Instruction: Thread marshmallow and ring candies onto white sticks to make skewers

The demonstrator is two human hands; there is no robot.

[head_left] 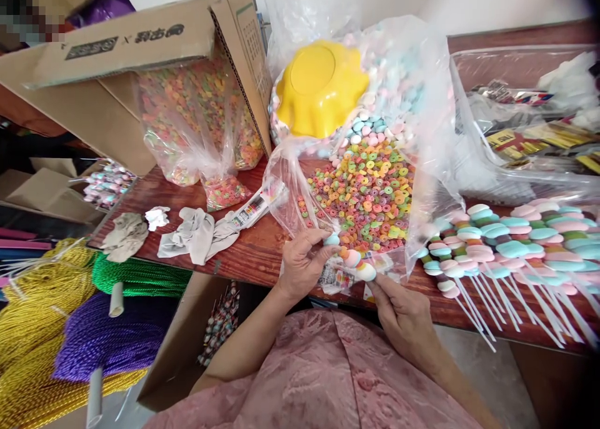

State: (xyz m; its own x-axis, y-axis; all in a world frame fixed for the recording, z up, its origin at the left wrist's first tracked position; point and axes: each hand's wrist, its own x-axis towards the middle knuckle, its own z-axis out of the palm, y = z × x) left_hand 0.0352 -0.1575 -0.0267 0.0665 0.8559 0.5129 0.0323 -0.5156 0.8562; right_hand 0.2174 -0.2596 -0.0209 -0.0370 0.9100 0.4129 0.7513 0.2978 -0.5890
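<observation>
A partly filled candy skewer (350,258) is held between my hands, carrying pink, orange and whitish pieces. My right hand (405,310) is closed at its lower end, by the whitish candy; the stick itself is mostly hidden by the fingers. At the other end, my left hand (304,260) pinches a pale blue candy (332,238) between thumb and fingers. Whether that piece is on the stick I cannot tell. Just beyond the hands lies a heap of colourful ring gummies (370,191) on clear plastic, with pastel marshmallow-like candies (370,126) behind it.
An upturned yellow bowl (319,88) rests on the pastel candies. Finished skewers (506,241) are piled at right, beside a plastic-lined tray (473,179). On the left stand a cardboard box (241,60) with bagged gummies (187,122), and crumpled gloves (199,235). Coloured cord bundles (117,335) hang lower left.
</observation>
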